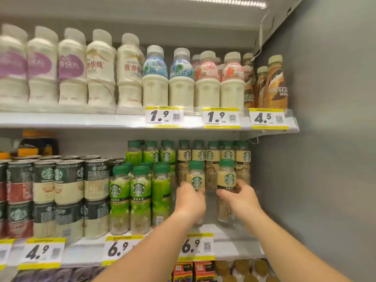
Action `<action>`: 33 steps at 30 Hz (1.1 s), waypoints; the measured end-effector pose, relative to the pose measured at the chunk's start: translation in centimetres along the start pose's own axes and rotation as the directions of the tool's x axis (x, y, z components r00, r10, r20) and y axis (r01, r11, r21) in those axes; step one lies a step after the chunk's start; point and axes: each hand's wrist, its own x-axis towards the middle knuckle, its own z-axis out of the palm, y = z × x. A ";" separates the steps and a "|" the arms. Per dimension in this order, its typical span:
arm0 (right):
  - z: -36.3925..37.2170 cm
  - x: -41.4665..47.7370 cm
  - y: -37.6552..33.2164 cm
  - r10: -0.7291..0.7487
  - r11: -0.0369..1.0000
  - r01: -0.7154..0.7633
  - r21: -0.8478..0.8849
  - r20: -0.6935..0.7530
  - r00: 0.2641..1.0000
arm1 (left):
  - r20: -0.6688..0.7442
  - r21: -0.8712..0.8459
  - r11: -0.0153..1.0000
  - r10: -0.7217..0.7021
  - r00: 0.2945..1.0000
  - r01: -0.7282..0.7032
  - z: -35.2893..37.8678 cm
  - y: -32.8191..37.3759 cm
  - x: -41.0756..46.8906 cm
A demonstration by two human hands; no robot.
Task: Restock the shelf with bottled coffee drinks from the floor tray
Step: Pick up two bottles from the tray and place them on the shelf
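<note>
Two beige-label coffee bottles with green caps stand at the front right of the middle shelf. My left hand grips the left bottle around its middle. Around the right bottle my right hand is closed in the same way. Both bottles are upright, and their lower halves are partly hidden by my hands. Behind them stands a raised row of several more beige-label bottles. The floor tray is out of view.
Green-label bottles stand just left of my left hand, with stacked coffee cans further left. The grey cabinet wall closes the right side. The upper shelf holds milk drinks and brown coffee bottles. Yellow price tags line the shelf edges.
</note>
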 end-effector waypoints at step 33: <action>4.4 3.4 3.7 0.080 0.951 0.003 -0.309 0.258 0.963 | -0.149 0.439 0.876 -0.149 0.978 0.201 2.3 -3.7 3.5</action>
